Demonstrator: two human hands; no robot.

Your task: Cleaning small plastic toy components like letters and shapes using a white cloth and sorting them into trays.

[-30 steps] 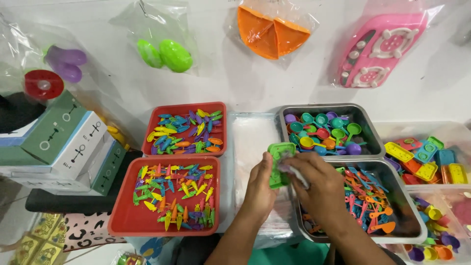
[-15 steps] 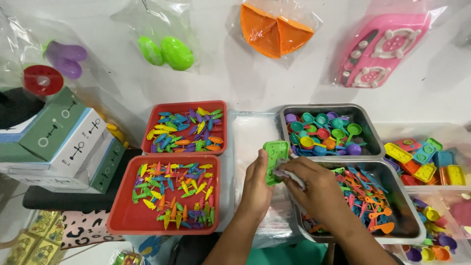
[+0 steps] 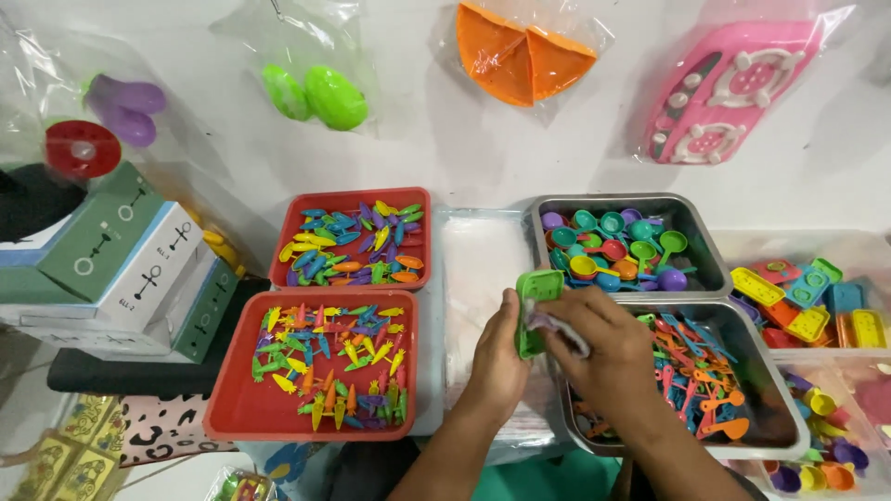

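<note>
White tabletop (image 3: 445,139) stretches under a spread of bagged toys and sorting trays, and right at its near edge we have both hands busy on one small piece. Our left hand (image 3: 501,348) wraps the lower half of a green plastic toy piece (image 3: 535,299), fingers pressed together around it so it stands upright between the trays. Our right hand (image 3: 603,348) meets it from the other side, its grip pinching a pale, thin bit (image 3: 557,327) against the green part; we cannot tell exactly what that bit is.

Just under the hands lies a clear plastic sheet or bag stack (image 3: 478,269). To the right sits a metal tray of small tool-shaped pieces (image 3: 705,371), partly covered by our right forearm, and behind it a metal tray of little coloured scoops (image 3: 622,246). To the left are two red trays, one of carrot-like pieces (image 3: 320,366) and one of mixed slender bits (image 3: 351,243).

We judge the step in hand to be fitting or packing the green piece. A next move would call for a steady left hold and a fine pinch on the right.
</note>
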